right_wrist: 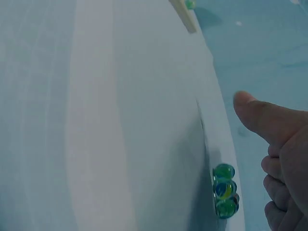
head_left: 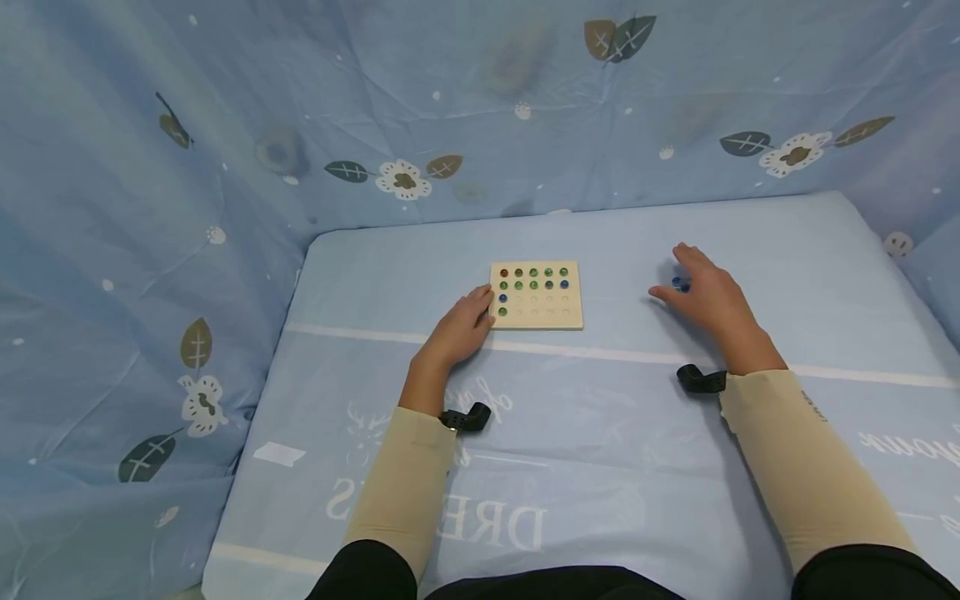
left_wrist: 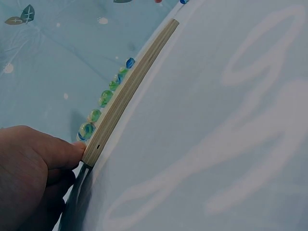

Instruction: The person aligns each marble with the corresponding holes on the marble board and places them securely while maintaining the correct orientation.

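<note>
A pale wooden board [head_left: 536, 324] with rows of shallow hollows lies on the cloth. Green, blue and reddish-brown marbles [head_left: 533, 285] fill its two far rows and the left end of the nearer ones. My left hand [head_left: 459, 331] holds the board's left edge, its thumb against the corner in the left wrist view. Off to the right, my right hand [head_left: 712, 302] hovers with thumb and fingers apart around a small cluster of loose marbles [right_wrist: 225, 191]. In the right wrist view a gap shows between the thumb and those marbles; nothing is in its grasp.
A light blue printed cloth [head_left: 600, 417] covers the table. Behind and to the left hangs a blue curtain [head_left: 247, 100] with flowers and leaves. A white paper-like patch [head_left: 279, 454] lies at the near left. Dark wrist cameras [head_left: 468, 417] sit on both wrists.
</note>
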`<state>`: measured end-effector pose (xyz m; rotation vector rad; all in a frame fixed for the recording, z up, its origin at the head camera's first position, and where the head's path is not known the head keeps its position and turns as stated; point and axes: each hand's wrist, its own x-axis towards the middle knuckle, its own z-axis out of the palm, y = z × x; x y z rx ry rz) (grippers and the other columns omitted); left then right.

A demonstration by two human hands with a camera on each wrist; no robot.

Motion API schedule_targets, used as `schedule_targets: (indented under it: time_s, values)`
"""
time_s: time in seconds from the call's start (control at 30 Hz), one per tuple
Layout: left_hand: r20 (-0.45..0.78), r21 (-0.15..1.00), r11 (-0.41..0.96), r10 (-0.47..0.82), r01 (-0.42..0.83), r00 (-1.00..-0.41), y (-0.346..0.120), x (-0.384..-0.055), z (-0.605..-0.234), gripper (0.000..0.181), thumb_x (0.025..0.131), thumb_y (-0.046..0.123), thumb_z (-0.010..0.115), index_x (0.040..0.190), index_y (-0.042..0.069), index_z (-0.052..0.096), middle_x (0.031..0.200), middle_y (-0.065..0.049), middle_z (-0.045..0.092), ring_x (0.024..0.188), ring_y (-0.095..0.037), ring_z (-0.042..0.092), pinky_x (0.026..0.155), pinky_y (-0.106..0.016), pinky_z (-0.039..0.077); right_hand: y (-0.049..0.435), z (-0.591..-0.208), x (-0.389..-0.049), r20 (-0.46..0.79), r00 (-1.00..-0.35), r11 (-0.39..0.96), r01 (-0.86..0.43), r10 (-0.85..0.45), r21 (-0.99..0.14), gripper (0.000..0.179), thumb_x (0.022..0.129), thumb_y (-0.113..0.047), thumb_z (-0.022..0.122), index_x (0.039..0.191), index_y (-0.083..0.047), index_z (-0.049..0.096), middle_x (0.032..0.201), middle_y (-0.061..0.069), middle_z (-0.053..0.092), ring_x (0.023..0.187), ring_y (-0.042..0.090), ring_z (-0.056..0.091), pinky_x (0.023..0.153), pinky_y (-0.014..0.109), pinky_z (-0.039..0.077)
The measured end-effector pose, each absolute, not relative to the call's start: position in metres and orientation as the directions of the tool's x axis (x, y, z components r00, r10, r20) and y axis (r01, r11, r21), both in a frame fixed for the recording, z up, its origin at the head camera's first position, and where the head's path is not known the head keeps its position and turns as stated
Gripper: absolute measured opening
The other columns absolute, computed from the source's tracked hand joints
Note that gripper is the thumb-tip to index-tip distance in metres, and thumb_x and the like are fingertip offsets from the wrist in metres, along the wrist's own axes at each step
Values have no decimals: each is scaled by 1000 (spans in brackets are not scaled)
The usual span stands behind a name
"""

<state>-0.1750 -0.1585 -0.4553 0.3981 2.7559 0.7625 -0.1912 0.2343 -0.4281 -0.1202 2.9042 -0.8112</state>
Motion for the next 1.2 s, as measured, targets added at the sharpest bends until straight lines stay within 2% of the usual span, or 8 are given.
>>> schedule_targets:
  time_s: [0.23, 0.4, 0.83, 1.2]
  values:
    - [-169, 533, 825, 322, 189, -931, -161, -175, -455, 54, 101, 29, 41, 150, 16, 24, 157, 3, 18, 145, -18, 15, 118, -38, 16, 242, -431, -194, -48, -998, 860, -2, -30, -510, 67, 91, -42, 59, 141, -1, 40, 148, 22, 33, 135, 42, 29, 108, 58, 27]
    - [-171, 534, 824, 323, 188, -931, -161, -176, -455, 55, 101, 28, 41, 151, 16, 23, 158, 3, 17, 145, -17, 14, 119, -37, 15, 242, -433, -194, -42, -999, 868, 26, 6, -496, 60, 91, -40, 59, 134, 0, 48, 143, 22, 41, 130, 45, 35, 104, 59, 31]
    - [-162, 528, 825, 333, 203, -929, -159, -174, -456, 54, 101, 29, 41, 150, 16, 24, 157, 3, 18, 145, -15, 16, 119, -34, 13, 236, -436, -193, -46, -998, 898, 50, 33, -438, 50, 91, -33, 60, 124, 5, 57, 133, 26, 49, 120, 49, 42, 98, 60, 36]
    - [-155, 534, 821, 329, 201, -932, -158, -172, -453, 54, 100, 28, 43, 150, 15, 26, 157, 2, 20, 145, -15, 16, 119, -34, 13, 235, -442, -195, -38, -998, 917, 55, 43, -396, 43, 91, -30, 60, 119, 3, 62, 131, 25, 52, 120, 48, 43, 100, 60, 34]
